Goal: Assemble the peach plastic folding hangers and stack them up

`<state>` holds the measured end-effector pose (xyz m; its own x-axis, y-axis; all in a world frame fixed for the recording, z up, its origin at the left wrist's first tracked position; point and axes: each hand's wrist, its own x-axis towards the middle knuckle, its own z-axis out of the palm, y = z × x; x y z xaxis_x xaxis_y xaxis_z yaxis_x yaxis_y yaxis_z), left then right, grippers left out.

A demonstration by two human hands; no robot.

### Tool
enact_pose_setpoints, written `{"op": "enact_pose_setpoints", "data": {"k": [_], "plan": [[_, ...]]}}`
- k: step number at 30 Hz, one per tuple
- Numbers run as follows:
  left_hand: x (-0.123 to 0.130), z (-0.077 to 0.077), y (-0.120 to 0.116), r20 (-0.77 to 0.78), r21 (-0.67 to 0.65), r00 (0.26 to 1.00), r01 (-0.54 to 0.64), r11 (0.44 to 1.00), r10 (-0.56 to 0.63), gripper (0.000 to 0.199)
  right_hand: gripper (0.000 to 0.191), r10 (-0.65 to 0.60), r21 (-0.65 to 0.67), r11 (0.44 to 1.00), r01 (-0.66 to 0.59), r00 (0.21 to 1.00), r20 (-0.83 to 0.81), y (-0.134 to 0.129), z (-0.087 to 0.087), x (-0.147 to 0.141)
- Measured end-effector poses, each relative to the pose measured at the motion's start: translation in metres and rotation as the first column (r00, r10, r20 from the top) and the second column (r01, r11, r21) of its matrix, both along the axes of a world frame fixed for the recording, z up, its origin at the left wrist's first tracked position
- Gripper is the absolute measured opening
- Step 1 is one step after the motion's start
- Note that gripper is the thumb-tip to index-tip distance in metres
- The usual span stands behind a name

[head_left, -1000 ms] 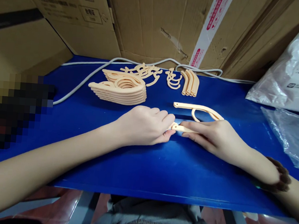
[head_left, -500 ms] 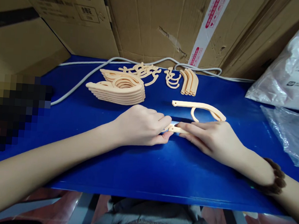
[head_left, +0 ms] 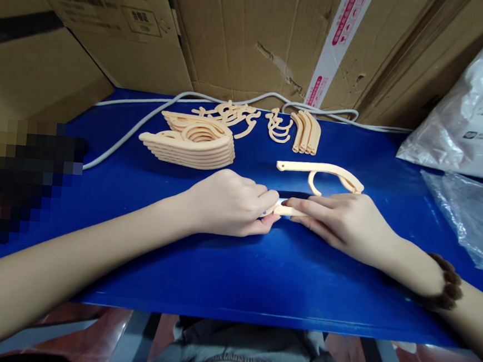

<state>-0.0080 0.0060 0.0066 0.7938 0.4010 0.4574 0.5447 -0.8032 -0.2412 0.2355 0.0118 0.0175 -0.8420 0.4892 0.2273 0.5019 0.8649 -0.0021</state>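
Observation:
My right hand (head_left: 342,219) is closed around a beige plastic folding hanger (head_left: 320,167). One curved arm and a hook-shaped part of it show beyond my fingers. Another arm's holed end (head_left: 291,211) pokes out between my thumb and fingers toward the left. My left hand (head_left: 239,206) pinches a small beige piece (head_left: 269,210) right at that end, most of it covered by my fingertips. Whether the two are joined, I cannot tell. Behind my left hand lies a neat stack of folded beige hangers (head_left: 189,146).
Loose beige hooks (head_left: 232,113) lie at the back of the blue table (head_left: 234,275). More hooks (head_left: 278,129) and several hanger arms (head_left: 306,133) sit to their right. A white cable (head_left: 136,131) runs along the cardboard boxes (head_left: 252,42). Plastic bags (head_left: 472,121) are at the right.
Both hands stay nearly in place. The hanger in my right hand has shifted and tilted slightly, and its end by my left fingertips has dipped a little.

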Motion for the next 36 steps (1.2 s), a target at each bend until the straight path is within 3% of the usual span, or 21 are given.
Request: {"op": "enact_pose_setpoints", "data": {"k": [5,16,26,36], "plan": [[-0.003,0.001,0.002,-0.09,-0.1,0.991,0.084,0.991,-0.094,0.024,0.035,0.088,-0.013,0.996,-0.087,0.995,0.048,0.005,0.002,0.002],[0.004,-0.002,0.0,-0.047,-0.058,0.997,-0.071,0.996,0.068,0.024,0.032,-0.023,0.021,1.0,0.023,1.0,0.019,0.007,-0.003,0.004],[-0.001,-0.002,0.004,-0.101,-0.139,0.992,0.056,0.989,-0.07,0.02,0.04,0.057,0.071,0.996,-0.062,0.996,0.061,0.011,0.003,0.004],[-0.002,0.001,0.003,-0.117,-0.181,0.987,0.088,0.979,-0.111,0.02,0.038,0.108,-0.043,0.993,-0.106,0.993,0.047,0.012,0.003,0.005]]}}
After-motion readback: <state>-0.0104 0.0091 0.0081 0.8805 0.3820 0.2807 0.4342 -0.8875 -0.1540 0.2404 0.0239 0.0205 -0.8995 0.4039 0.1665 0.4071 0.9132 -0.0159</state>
